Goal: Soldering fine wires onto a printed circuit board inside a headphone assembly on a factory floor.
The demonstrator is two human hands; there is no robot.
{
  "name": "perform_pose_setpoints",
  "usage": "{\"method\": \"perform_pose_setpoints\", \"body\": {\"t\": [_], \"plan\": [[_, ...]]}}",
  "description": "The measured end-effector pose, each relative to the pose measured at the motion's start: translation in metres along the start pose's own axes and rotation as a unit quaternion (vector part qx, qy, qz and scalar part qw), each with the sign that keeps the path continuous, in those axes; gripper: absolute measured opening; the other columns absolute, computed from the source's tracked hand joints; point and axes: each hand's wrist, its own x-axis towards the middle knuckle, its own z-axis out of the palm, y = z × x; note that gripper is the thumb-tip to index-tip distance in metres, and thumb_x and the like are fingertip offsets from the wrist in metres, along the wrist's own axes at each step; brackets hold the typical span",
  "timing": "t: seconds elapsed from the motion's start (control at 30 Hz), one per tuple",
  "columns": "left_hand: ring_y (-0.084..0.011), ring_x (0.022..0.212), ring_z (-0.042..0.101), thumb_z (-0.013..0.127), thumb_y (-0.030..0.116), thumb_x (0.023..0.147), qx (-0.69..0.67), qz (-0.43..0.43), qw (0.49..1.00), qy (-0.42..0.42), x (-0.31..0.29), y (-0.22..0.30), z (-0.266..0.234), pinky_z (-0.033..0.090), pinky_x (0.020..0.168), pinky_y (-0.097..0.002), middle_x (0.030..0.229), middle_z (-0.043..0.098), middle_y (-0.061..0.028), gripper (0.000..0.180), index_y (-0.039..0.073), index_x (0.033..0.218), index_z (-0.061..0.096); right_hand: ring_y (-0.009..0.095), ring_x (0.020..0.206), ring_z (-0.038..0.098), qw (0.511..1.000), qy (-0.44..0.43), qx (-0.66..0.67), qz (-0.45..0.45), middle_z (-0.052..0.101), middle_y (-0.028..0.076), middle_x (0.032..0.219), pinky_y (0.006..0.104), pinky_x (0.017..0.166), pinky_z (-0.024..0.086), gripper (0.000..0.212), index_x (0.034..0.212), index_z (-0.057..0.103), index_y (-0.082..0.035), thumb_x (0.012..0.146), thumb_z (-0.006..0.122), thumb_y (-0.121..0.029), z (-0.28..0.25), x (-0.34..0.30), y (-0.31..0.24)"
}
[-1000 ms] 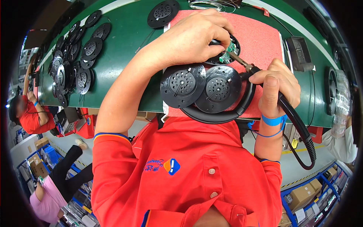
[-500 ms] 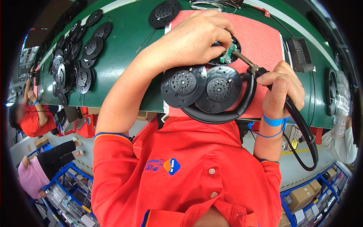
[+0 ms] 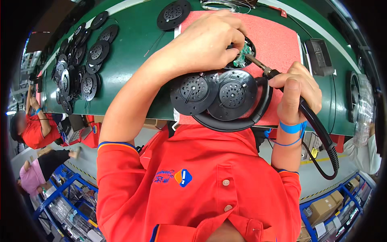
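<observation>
A soldering iron [image 3: 282, 79] with a black handle is gripped in my right hand [image 3: 300, 90]. Its metal tip reaches a green circuit board [image 3: 241, 59] inside a round black ear cup [image 3: 253, 43]. My left hand [image 3: 215, 40] bends over that cup with thumb and fingers closed at the board; whatever they pinch is hidden. Nearer me lie two black perforated speaker discs, the left disc [image 3: 194, 92] overlapping the right disc [image 3: 232, 96]. A padded black headband [image 3: 238, 126] curves around them. All of this rests on a pink foam mat [image 3: 278, 40].
Many similar black discs [image 3: 96, 52] are heaped at the left on the green table [image 3: 133, 44]. One more disc [image 3: 173, 15] lies past the mat, beside coiled wire [image 3: 225, 5]. A dark box [image 3: 319, 58] stands at the right. A co-worker in red [image 3: 34, 127] sits far left.
Both hands have shifted slightly left, and the iron's tip has moved a little left along the circuit board. In the background, a person in pink has stepped left.
</observation>
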Motion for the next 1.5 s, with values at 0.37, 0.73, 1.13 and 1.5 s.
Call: {"method": "perform_pose_setpoints", "body": {"t": [0.37, 0.73, 1.13, 1.5], "plan": [[-0.024, 0.089, 0.057, 0.062, 0.009, 0.067, 0.035, -0.013, 0.999, -0.006, 0.0, 0.002, 0.001, 0.043, 0.078, -0.0403, 0.085, 0.064, -0.0036, 0.007, 0.005, 0.069, 0.067, 0.014, 0.048, 0.04, 1.0, 0.014, -0.014, 0.008, 0.055, 0.007, 0.054, 0.0277, 0.045, 0.028, 0.034, 0.06, 0.058, 0.003, 0.088, 0.051, -0.015, 0.007, -0.001, -0.001], [-0.0265, 0.097, 0.056, 0.062, 0.011, 0.07, 0.003, -0.036, 0.999, -0.034, 0.0, -0.003, 0.002, 0.041, 0.085, -0.0418, 0.09, 0.063, -0.0046, 0.007, 0.005, 0.072, 0.066, 0.014, 0.049, 0.04, 1.0, 0.011, -0.006, 0.006, 0.056, 0.007, 0.055, 0.0281, 0.045, 0.029, 0.031, 0.061, 0.058, 0.003, 0.087, 0.052, -0.013, 0.006, -0.002, -0.002], [-0.0261, 0.095, 0.056, 0.062, 0.009, 0.068, 0.011, -0.033, 0.999, -0.022, -0.001, 0.001, 0.002, 0.043, 0.081, -0.0417, 0.09, 0.064, -0.0064, 0.007, 0.005, 0.071, 0.066, 0.018, 0.044, 0.05, 1.0, -0.004, -0.006, -0.01, 0.059, 0.006, 0.055, 0.027, 0.045, 0.038, 0.016, 0.063, 0.062, -0.002, 0.079, 0.059, -0.003, 0.002, 0.0, 0.0], [-0.0294, 0.09, 0.058, 0.065, 0.006, 0.068, 0.034, -0.023, 0.999, -0.034, 0.003, 0.003, -0.001, 0.047, 0.08, -0.0383, 0.095, 0.065, -0.011, 0.01, -0.001, 0.075, 0.065, 0.016, 0.045, 0.046, 0.999, 0.033, 0.006, -0.041, 0.061, 0.006, 0.059, 0.0276, 0.046, 0.036, 0.021, 0.066, 0.06, 0.0, 0.085, 0.054, -0.007, -0.006, -0.003, 0.006]]}}
